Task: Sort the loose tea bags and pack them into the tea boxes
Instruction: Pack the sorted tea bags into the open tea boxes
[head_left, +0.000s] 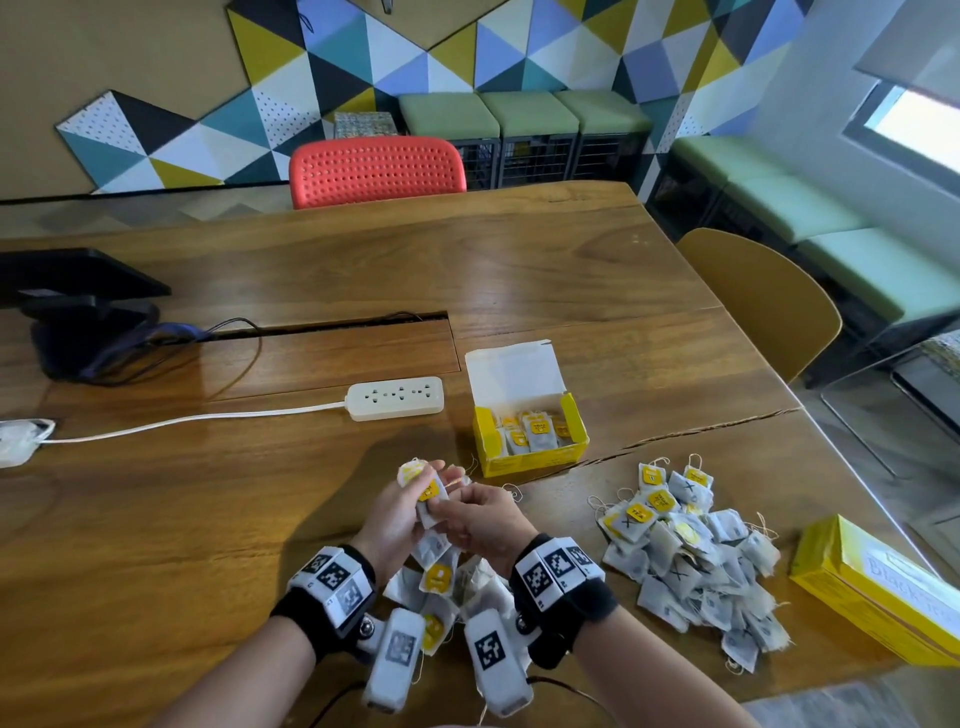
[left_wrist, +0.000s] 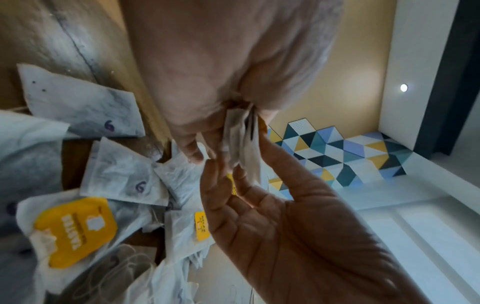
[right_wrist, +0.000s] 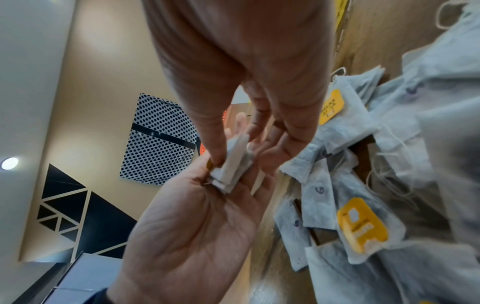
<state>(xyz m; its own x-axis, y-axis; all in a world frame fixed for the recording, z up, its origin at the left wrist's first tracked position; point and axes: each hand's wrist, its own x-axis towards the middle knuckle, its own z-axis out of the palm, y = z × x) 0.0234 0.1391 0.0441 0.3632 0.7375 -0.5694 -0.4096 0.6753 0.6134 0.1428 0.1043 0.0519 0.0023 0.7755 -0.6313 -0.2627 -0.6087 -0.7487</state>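
Left hand (head_left: 392, 512) cupping, right hand (head_left: 480, 519) pinching a tea-bag stack (head_left: 430, 496) — square edges, tuck strings, then box.

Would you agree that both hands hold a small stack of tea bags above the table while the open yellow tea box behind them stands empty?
Not quite: the open yellow tea box is not empty. The head view shows tea bags with yellow tags already standing inside it. The rest holds: the left hand and the right hand together hold a small stack of tea bags above the table.

Bright daylight from the right window (head_left: 914, 122), table (head_left: 519, 270) glare; wrist views blurred, edges warped.
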